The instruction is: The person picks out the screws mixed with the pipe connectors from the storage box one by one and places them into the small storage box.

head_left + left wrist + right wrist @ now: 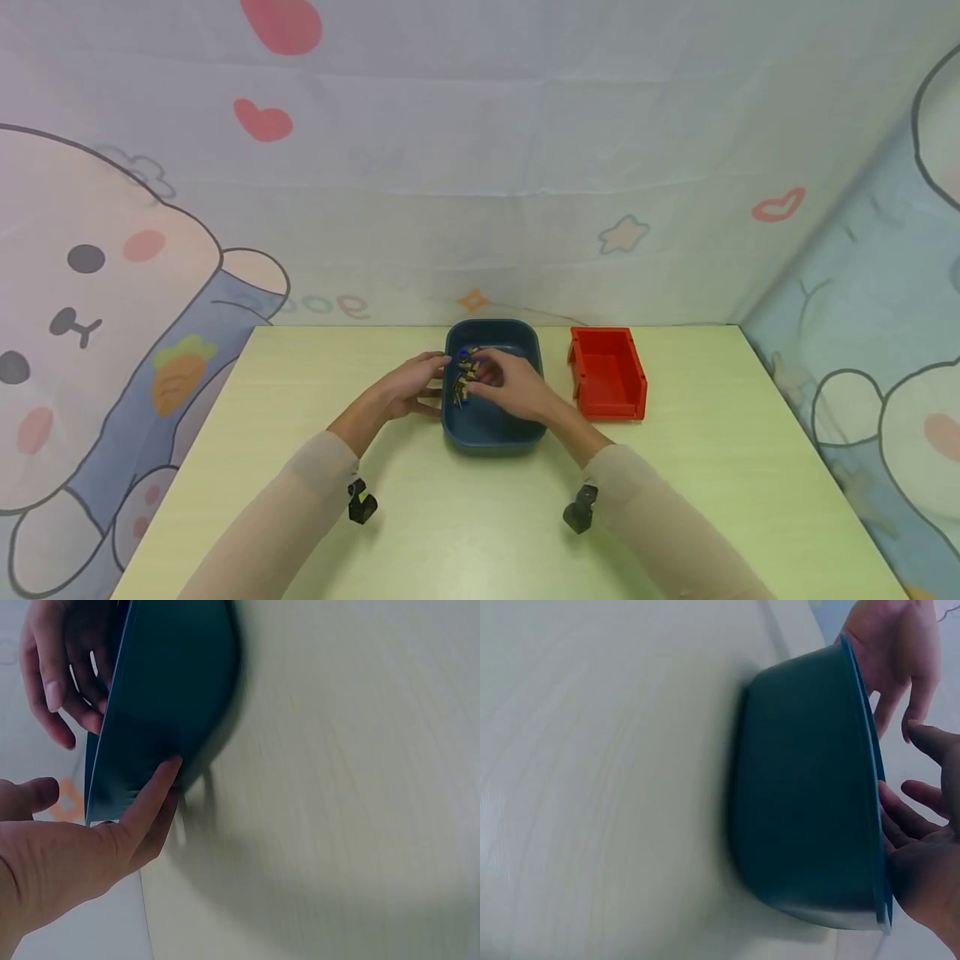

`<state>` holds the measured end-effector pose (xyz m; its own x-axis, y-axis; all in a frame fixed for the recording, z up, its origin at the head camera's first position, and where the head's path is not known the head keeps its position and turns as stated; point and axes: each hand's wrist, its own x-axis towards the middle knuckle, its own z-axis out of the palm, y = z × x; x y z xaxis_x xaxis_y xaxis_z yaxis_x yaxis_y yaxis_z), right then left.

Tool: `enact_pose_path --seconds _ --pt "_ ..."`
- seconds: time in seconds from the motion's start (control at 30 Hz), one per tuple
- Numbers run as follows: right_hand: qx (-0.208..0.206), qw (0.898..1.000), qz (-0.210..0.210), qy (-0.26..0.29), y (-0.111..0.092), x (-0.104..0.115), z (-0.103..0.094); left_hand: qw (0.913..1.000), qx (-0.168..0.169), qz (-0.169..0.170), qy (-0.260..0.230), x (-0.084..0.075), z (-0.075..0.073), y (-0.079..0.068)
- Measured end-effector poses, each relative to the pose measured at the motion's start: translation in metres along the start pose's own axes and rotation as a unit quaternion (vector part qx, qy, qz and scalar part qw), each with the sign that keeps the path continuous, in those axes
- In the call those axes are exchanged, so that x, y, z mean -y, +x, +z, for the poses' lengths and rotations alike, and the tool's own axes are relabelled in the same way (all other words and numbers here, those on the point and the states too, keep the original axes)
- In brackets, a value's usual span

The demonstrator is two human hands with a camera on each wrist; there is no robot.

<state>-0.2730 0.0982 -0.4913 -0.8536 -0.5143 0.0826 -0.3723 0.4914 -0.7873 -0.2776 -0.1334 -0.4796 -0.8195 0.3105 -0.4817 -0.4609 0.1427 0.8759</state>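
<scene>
A dark blue-green plastic basin point(495, 432) stands on the table. Several small gold and blue pieces point(460, 391), too small to identify, lie along its left side. My left hand point(407, 387) is at the basin's left wall; in the left wrist view its extended fingers point(154, 796) touch the outside of the wall. Over the basin's inside, my right hand point(517, 385) reaches down beside the small pieces, its fingers loosely bent and thumb apart. The right wrist view shows nothing between the right hand's fingers point(907, 821), though the basin wall hides part of them.
To the right of the basin stands a red open-front bin point(611, 375). Both rest on a pale yellow-green table point(465, 533), with a printed cloth point(480, 167) hanging behind its far edge. Small black devices point(362, 502) are strapped at both wrists.
</scene>
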Motion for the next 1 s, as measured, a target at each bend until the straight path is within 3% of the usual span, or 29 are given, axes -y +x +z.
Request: enact_pose_path --seconds 0.3,0.7,1.0 --pt "-0.024 1.0 0.003 0.009 0.004 0.003 0.015 0.9999 -0.001 -0.009 0.004 0.0 0.002 0.003" --pt "-0.081 0.997 0.006 -0.009 0.013 -0.001 0.037 1.0 0.001 0.007 -0.004 0.01 0.001 0.008" --pt "-0.088 0.996 0.022 0.0 0.014 -0.001 0.047 1.0 -0.008 0.003 -0.005 0.01 0.002 0.009"
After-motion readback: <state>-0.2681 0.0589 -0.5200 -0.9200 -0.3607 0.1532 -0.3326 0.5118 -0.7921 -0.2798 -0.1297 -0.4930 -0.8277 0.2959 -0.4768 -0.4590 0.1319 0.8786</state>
